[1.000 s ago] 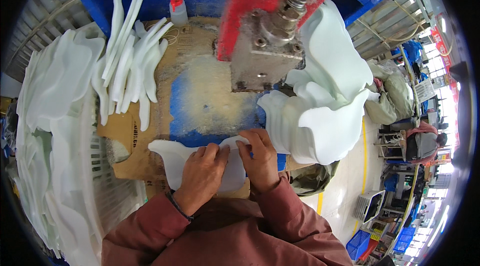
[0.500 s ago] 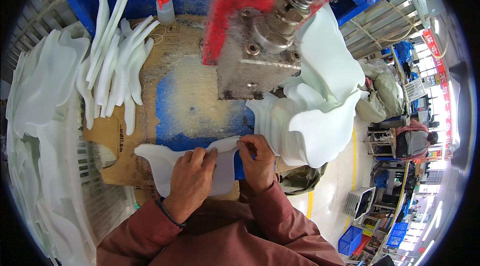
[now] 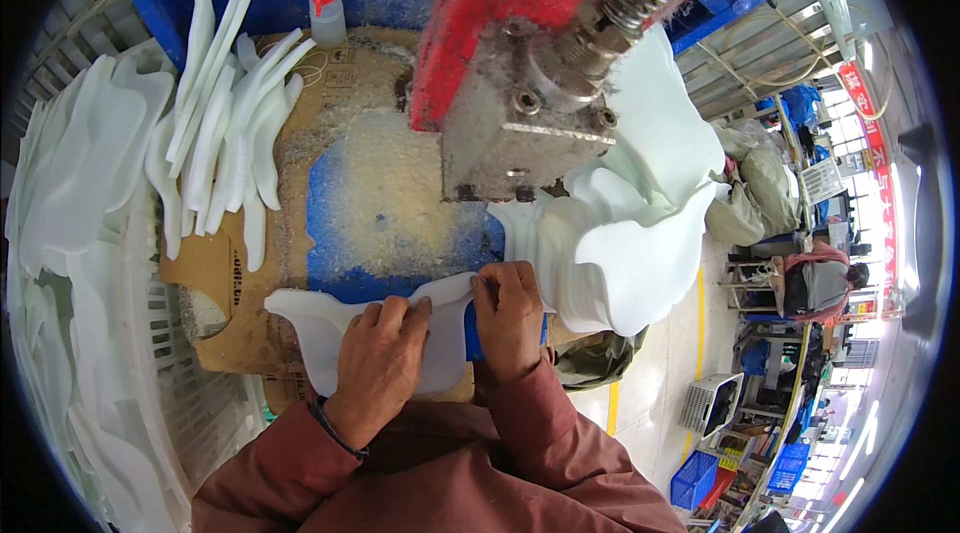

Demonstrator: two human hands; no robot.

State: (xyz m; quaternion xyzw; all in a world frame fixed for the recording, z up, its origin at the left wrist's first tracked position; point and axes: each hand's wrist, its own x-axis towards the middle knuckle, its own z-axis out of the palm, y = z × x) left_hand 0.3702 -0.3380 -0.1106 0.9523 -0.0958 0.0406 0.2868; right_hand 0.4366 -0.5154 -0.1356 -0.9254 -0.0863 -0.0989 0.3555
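Note:
A flat white wavy-edged plastic piece (image 3: 318, 333) lies on the near edge of the worn blue press table (image 3: 385, 223). My left hand (image 3: 378, 361) presses flat on its middle. My right hand (image 3: 510, 316) pinches its right end between thumb and fingers. Above and behind the hands hangs the red and grey press head (image 3: 520, 93), apart from the piece.
A stack of white wavy pieces (image 3: 620, 253) sits right of the press. Narrow white offcut strips (image 3: 225, 123) lie on cardboard at the left. A small red-capped bottle (image 3: 326, 13) stands at the back. White pieces (image 3: 70, 173) fill a white basket at far left.
Both hands stay on the white piece at the table's near edge. My view has drawn closer to the press head, which now fills more of the picture.

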